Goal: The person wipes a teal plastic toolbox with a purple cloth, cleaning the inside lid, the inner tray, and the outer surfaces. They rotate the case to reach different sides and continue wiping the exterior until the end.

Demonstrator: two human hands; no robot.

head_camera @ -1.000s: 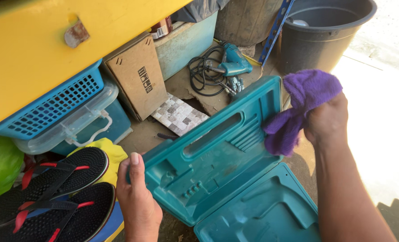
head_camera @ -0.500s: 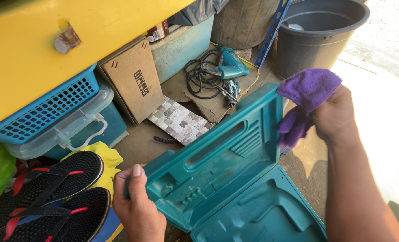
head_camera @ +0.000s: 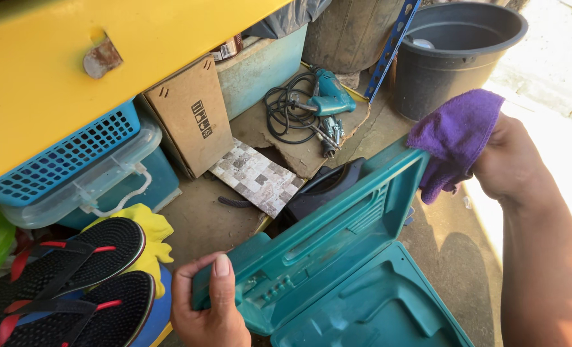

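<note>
case: open teal moulded-plastic tool case [head_camera: 337, 257], on the ground in front of the person, lid half tilted up, base half lying flat at bottom of view.
left hand [head_camera: 210, 307]: clamped on the lid's near-left corner, thumb on top, fingers wrapped under; steadies the lid.
right hand [head_camera: 510, 166]: closed around a bunched purple microfibre cloth [head_camera: 456, 138], held at the lid's far-right top corner; cloth touches or just clears the edge, can't tell which.
progress: judging by the pose, wiping is mid-way. Lid recesses look dull with some dust in the grooves; base half also looks hazy, so likely not wiped yet.
left to do: probably rest of lid interior, then base tray.
contents: case empty; a teal corded electric drill [head_camera: 324, 96] lies well apart on a piece of board behind it.
nearby: black rubber sandals with red straps [head_camera: 67, 276] just left of the left hand; dark round plastic bucket [head_camera: 456, 51] beyond the cloth.
</note>
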